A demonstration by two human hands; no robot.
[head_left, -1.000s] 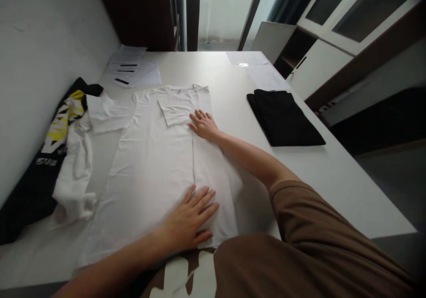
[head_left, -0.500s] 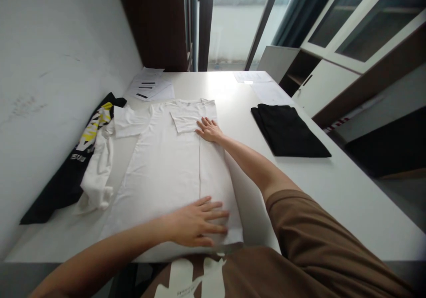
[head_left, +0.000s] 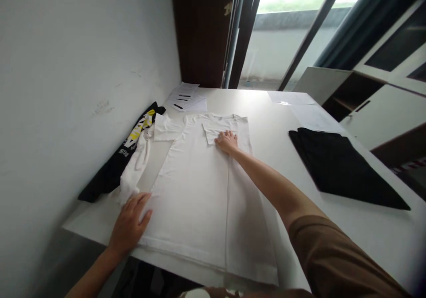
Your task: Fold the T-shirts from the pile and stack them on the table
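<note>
A white T-shirt (head_left: 193,191) lies spread on the table, its right side folded inward with the short sleeve turned across the chest. On that folded sleeve rests my right hand (head_left: 226,142), palm down and open. My left hand (head_left: 131,220) is at the shirt's lower left edge, thumb apart from the fingers, also open. The shirt's other sleeve (head_left: 166,128) still points out to the left. Close beyond my left fingers is a crumpled white garment (head_left: 136,169), which lies against a black garment with yellow and white print (head_left: 113,171).
A folded black cloth (head_left: 342,169) lies on the right of the white table (head_left: 273,129). Papers (head_left: 186,98) are at the back left, with more sheets (head_left: 309,114) at the back right. A wall (head_left: 100,67) borders the left side.
My left hand has gone from the shirt's lower right part to its lower left edge. My right hand stays on the folded sleeve. The view has turned left.
</note>
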